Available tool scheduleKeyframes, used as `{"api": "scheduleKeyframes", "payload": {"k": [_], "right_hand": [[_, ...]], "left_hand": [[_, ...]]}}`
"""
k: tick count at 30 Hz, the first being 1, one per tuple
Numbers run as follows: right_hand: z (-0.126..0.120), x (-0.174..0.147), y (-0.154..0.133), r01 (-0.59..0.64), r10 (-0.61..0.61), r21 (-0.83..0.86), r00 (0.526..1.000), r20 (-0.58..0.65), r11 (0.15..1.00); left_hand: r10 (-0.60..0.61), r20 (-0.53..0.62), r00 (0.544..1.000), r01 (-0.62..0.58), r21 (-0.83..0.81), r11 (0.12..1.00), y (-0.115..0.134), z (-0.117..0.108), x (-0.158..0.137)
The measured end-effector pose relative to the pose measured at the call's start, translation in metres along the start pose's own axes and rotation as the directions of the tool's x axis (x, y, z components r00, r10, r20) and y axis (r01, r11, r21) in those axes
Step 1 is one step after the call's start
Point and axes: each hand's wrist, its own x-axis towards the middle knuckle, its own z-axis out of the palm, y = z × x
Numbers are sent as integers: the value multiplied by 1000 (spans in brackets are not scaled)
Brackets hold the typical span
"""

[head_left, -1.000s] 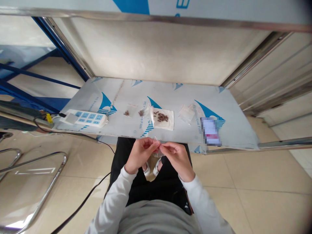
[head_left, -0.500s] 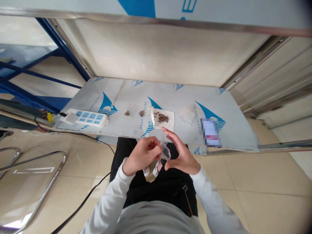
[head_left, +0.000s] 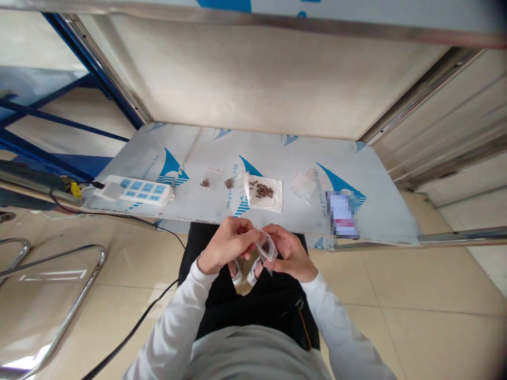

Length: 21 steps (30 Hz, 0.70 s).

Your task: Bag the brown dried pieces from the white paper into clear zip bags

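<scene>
Between my hands, above my lap and just off the table's front edge, is a small clear plastic bag (head_left: 268,247). My left hand (head_left: 232,244) pinches the bag's left side. At its right, my right hand (head_left: 292,254) has curled fingers and thumb on the bag, whose mouth looks spread. On the table beyond lies a white sheet (head_left: 274,206) bearing a pile of small brown pieces (head_left: 263,190). To its left rest two little clear bags, one bag (head_left: 214,178) and another bag (head_left: 229,183), each with brown pieces. More clear bags (head_left: 304,186) lie to the right.
A white power strip (head_left: 134,191) with a cable lies at the table's left end. A phone (head_left: 343,215) sits near the front right edge of the film-covered table (head_left: 190,208). An overhead shelf (head_left: 356,24) crosses the top; a metal chair frame (head_left: 95,274) stands at lower left.
My right hand has closed in from the right onto the bag, its fingers and thumb coming together. The bag now looks opened wider. My left hand still pinches it. The view has shifted slightly.
</scene>
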Motion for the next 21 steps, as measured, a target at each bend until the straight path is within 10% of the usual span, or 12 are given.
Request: {"api": "scheduleKeyframes", "payload": {"k": [6, 11, 16, 21], "right_hand": [[2, 4, -2, -54, 55, 11, 996, -67, 998], [-49, 51, -6, -129, 53, -448, 983, -178, 885], [-95, 135, -6, -155, 261, -954, 961, -87, 255], [-80, 183, -11, 2, 454, -976, 886, -99, -216]], "left_hand": [[42, -84, 996, -37, 50, 998, -6, -5, 9], [31, -313, 949, -17, 50, 999, -34, -29, 12], [27, -385, 923, 10, 95, 995, -71, -47, 9], [30, -369, 929, 9, 103, 995, -83, -55, 0]]}}
